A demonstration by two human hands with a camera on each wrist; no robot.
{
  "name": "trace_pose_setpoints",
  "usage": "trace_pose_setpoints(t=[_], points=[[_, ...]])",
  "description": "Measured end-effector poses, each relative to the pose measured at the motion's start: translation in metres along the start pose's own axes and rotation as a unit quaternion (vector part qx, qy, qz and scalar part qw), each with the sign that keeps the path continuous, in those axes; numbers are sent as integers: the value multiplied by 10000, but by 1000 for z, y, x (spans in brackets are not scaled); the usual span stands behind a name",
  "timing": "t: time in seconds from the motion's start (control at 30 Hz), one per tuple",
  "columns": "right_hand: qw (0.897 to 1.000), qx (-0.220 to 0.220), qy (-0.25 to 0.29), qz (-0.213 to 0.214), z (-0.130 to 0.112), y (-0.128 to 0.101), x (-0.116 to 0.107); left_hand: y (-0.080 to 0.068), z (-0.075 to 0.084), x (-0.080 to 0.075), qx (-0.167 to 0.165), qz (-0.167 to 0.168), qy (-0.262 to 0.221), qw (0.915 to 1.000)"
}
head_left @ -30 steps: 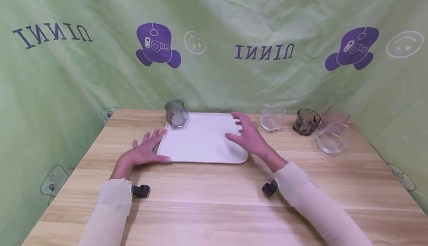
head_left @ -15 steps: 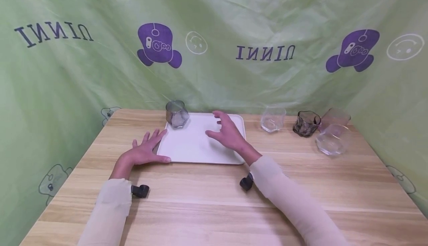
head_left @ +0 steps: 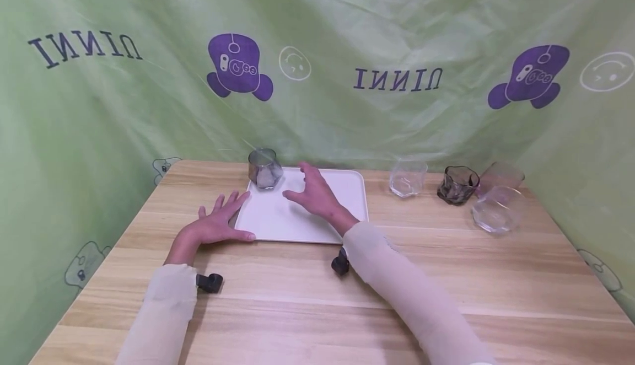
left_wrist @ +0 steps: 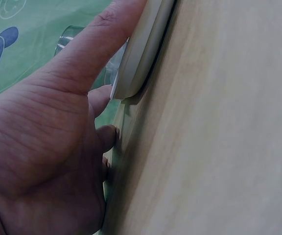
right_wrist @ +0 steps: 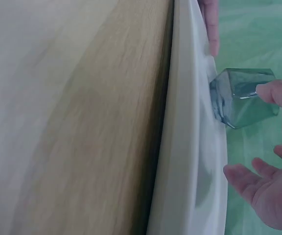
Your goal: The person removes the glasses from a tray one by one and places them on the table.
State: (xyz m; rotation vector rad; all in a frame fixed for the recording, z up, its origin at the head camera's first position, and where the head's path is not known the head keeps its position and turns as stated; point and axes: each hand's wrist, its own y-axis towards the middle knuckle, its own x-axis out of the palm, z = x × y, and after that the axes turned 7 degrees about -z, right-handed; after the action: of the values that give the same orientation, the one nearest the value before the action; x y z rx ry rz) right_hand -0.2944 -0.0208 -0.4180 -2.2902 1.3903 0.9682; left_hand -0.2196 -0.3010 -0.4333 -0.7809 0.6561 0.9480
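A white tray lies on the wooden table. A grey faceted glass stands upright in its far left corner. My left hand lies flat on the table at the tray's near left corner, with fingers straight and the thumb along the front rim. My right hand hovers over the tray with fingers spread, just right of the grey glass. Its fingertips are close to the glass, and I cannot tell whether they touch. Neither hand holds anything.
To the right of the tray stand a clear glass, a dark glass, a pinkish glass and a wide clear glass. A green printed cloth backs the table on three sides.
My right hand has moved left across the tray, from its right edge to beside the grey glass. The left hand has stayed put.
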Motion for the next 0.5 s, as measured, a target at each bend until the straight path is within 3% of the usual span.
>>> trace_pose_setpoints(t=[0.17,0.5], points=[[9990,63,-405,-181,-4,11,9,-2,0,-2,-58,-38,1,10000],[9987,204,-345,-305,-7,25,17,-2,0,1,-27,-21,3,10000]])
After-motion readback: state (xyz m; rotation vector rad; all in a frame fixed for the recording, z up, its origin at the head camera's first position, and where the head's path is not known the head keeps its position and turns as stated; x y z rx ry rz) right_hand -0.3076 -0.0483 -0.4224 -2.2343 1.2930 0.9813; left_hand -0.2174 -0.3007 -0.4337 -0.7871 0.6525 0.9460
